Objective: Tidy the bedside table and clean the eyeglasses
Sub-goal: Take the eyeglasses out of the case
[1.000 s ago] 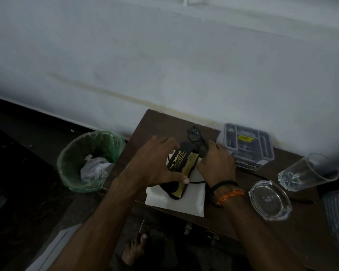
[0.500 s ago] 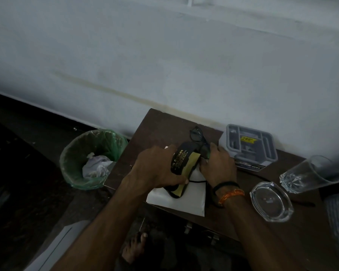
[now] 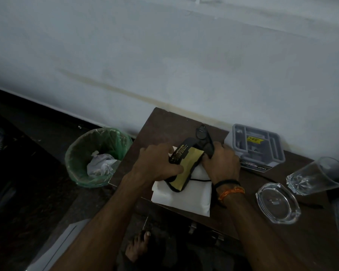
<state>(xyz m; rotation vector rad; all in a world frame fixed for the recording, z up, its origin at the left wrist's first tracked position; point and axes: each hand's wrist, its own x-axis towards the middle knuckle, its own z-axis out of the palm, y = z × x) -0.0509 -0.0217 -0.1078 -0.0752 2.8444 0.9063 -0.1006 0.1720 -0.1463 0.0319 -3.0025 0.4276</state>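
Item: eyeglasses (image 3: 205, 140), black, near the bedside table (image 3: 164, 124)'s back edge, 1 lens clear of the open spectacle case (image 3: 184, 165).
Left hand (image 3: 155, 163): fingers curled around the case, over white paper (image 3: 184, 198) at the front edge.
Right hand (image 3: 221, 163): closed on the glasses.
Step, judged: casing or uncasing; direction unclear.
Next: steady the case, spare the lenses.

Green-lined bin (image 3: 98, 156) on floor left of hands, crumpled white paper (image 3: 100, 166) inside. Grey plastic tray (image 3: 255, 145) with yellow label right of hands, against wall. Glass ashtray (image 3: 278, 203) near right wrist. Drinking glass (image 3: 317, 176) farther right, tilted. White sheet (image 3: 53, 249) on floor, lower left.
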